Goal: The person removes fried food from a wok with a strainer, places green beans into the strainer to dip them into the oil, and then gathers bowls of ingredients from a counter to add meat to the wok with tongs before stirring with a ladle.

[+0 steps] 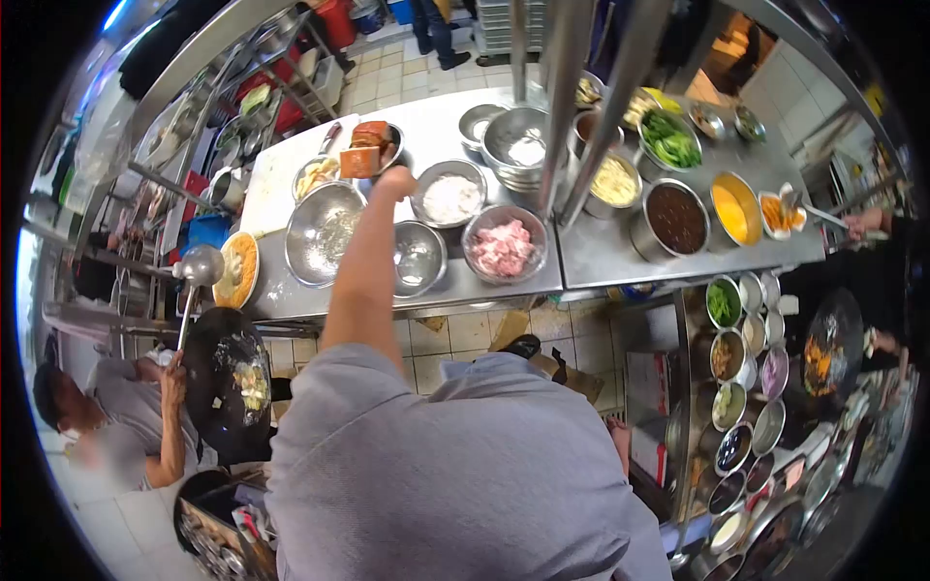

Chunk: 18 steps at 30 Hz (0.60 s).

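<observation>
My left hand (395,182) reaches far over the steel counter, its fingers closed at the near rim of a small metal bowl (395,147). Reddish-brown slabs of cooked meat (368,136) fill that bowl, with one squared piece at its left side. Nearby are a bowl of white powder (453,194), a bowl of pale pink raw meat (504,247), a large steel bowl (325,232) and a smaller steel bowl (419,259). Only part of my right hand (618,436) shows, low beside my body, with its fingers hidden.
Shelf posts (572,116) rise from the counter. Pots of dark sauce (675,218) and yellow liquid (736,211) stand right. On the left a person (145,416) holds a ladle (201,266) by a wok (228,382). Ingredient tubs (727,353) line the right; another person's hand (865,225) shows there.
</observation>
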Motion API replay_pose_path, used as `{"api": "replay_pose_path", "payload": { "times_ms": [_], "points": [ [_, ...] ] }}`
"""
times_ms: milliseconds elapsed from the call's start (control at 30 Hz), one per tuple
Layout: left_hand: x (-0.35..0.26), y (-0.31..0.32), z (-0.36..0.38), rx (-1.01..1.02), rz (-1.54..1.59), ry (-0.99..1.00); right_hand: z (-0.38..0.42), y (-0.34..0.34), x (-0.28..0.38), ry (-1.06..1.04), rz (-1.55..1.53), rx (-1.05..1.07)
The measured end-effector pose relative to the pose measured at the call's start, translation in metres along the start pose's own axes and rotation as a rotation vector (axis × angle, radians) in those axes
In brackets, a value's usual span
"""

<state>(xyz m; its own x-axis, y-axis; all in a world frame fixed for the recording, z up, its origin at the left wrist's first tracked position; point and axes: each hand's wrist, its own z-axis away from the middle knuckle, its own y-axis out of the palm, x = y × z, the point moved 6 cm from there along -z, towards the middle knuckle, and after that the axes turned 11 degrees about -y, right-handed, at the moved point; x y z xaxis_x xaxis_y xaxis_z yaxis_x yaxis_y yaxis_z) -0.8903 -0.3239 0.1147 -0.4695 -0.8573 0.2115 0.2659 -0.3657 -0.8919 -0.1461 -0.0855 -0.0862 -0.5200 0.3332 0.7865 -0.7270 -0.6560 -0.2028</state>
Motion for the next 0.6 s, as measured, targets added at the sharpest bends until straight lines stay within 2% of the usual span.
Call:
{"api": "replay_pose_path", "payload": {
  "times_ms": [33, 100, 133, 200, 233, 300, 367, 433, 500, 567, 600],
  "points": [
    [0.0, 0.006, 0.004, 0.043, 0.19, -0.105, -0.008, 0.007, 0.03, -0.055, 0.057, 0.042],
    [0.0, 0.012, 0.011, 0.054, 0.585, -0.309, -0.017, 0.033, 0.084, 0.004, 0.03, 0.075],
    [-0.001, 0.014, 0.009, 0.056, 0.595, -0.318, -0.029, 0.044, 0.104, -0.068, 0.018, 0.082],
    [0.004, 0.012, 0.013, -0.127, 0.744, -0.276, -0.04, 0.069, 0.149, -0.155, -0.045, 0.148],
    [0.008, 0.012, 0.019, -0.12, 0.747, -0.289, -0.039, 0.085, 0.18, -0.173, -0.1, 0.205],
    [0.013, -0.021, 0.036, -0.274, 0.64, -0.297, -0.05, 0.116, 0.219, -0.268, -0.076, 0.337],
    [0.031, -0.05, 0.059, -0.434, 0.641, -0.429, -0.03, 0.164, 0.278, -0.232, -0.045, 0.528],
    [0.058, -0.055, 0.063, -0.712, 0.517, -0.288, -0.006, 0.212, 0.322, -0.134, -0.129, 0.669],
    [0.07, -0.094, 0.105, -0.649, 0.604, -0.365, -0.011, 0.256, 0.329, -0.053, -0.184, 0.737],
    [0.075, -0.113, 0.139, -0.691, 0.64, -0.225, -0.017, 0.294, 0.335, 0.011, -0.294, 0.759],
    [0.073, -0.114, 0.151, -0.687, 0.64, -0.226, -0.024, 0.299, 0.329, 0.015, -0.293, 0.759]
  ]
}}
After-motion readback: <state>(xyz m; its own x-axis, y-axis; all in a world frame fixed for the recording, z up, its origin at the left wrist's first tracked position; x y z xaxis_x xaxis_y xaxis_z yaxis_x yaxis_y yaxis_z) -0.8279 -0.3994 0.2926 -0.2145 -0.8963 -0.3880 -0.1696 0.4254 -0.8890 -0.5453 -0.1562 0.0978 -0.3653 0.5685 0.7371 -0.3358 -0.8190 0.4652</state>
